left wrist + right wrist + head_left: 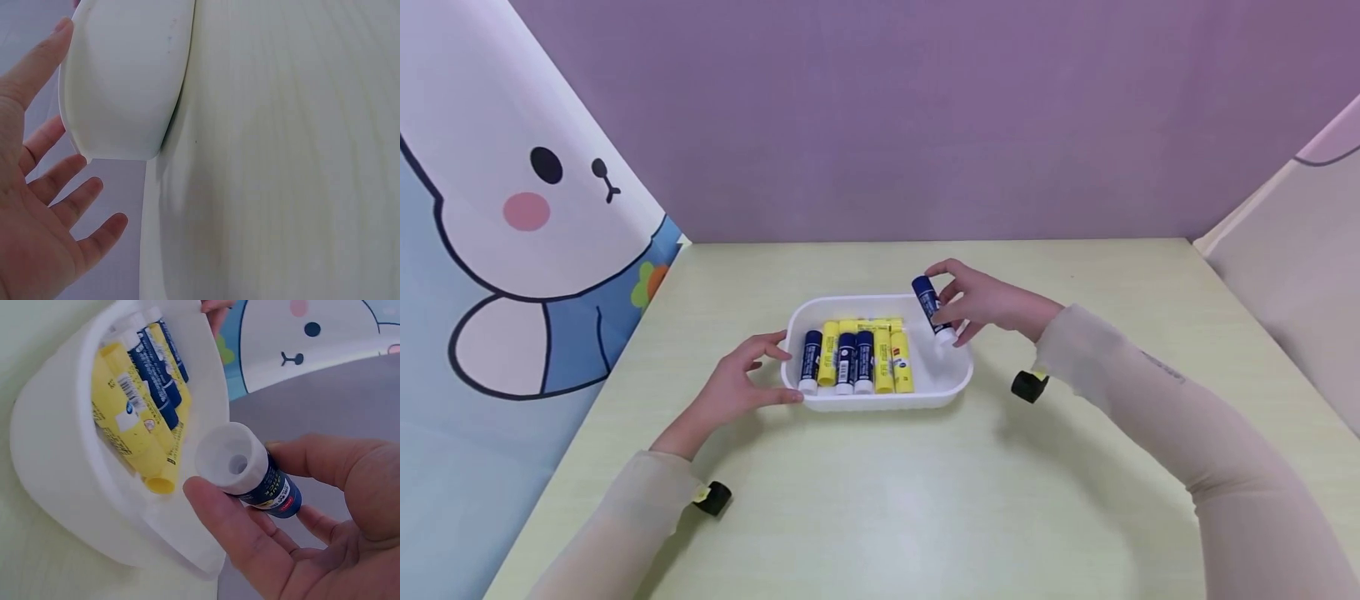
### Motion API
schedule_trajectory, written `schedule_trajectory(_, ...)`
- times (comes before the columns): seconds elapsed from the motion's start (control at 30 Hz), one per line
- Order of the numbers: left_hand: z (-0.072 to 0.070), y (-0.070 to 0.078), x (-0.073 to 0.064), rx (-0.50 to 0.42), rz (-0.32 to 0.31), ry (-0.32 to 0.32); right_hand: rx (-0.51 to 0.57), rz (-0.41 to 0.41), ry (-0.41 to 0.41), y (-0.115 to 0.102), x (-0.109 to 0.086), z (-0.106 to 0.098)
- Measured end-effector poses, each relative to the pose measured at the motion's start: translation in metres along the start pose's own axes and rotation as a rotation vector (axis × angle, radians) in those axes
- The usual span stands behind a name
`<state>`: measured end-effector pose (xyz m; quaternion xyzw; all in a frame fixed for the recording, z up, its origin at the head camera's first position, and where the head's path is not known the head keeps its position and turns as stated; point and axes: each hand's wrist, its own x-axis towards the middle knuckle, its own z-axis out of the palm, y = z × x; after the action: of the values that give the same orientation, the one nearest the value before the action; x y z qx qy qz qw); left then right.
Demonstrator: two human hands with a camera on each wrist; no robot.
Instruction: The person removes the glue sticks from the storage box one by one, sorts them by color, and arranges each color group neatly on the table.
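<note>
A white plastic tray (pixel 925 402) holds several yellow glue sticks (pixel 828 354) and three blue glue sticks (pixel 810 360). Most lie side by side toward its left; one yellow stick lies crosswise behind them. My left hand (pixel 741 375) holds the tray's left end, thumb at the front corner and fingers at the rim. In the left wrist view, ring and little fingers spread free of the tray wall (pixel 125 75). My right hand (pixel 988 300) pinches another blue glue stick (pixel 272 490) between thumb and fingers, tilted over the tray's right end, white base toward the right wrist camera.
The tray stands on a pale wood-grain table (pixel 880 500). Behind it rises a purple backdrop (pixel 925 125). A cartoon-printed cloth (pixel 535 333) hangs at the left, a pale panel (pixel 1292 242) at the right. Black wrist cameras (pixel 1028 386) hang beneath both cuffs.
</note>
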<state>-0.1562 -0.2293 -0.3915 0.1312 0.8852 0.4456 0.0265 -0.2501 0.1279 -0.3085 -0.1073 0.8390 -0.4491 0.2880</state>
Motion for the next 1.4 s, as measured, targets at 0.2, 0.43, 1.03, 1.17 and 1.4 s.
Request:
schedule_trajectory(0.2, 0.001, 0.000, 0.000, 0.004, -0.007, 0.002, 0.032, -0.046, 0.037, 0.005, -0.002, -0.011)
schedule_trajectory(0.43, 0.000, 0.000, 0.000, -0.001, 0.001, 0.004, 0.035, -0.086, 0.088, 0.008, -0.007, -0.020)
schedule_trajectory(1.03, 0.001, -0.001, 0.000, 0.000, -0.020, -0.001, 0.216, -0.193, 0.198, 0.039, -0.014, -0.044)
schedule_trajectory(1.17, 0.001, -0.001, 0.000, 0.007, -0.025, 0.001, 0.235, -0.192, 0.223, 0.047, -0.011, -0.046)
schedule_trajectory(1.4, 0.001, -0.003, 0.001, 0.004, -0.029, 0.002, 0.234, -0.170, 0.275, 0.062, -0.006, -0.051)
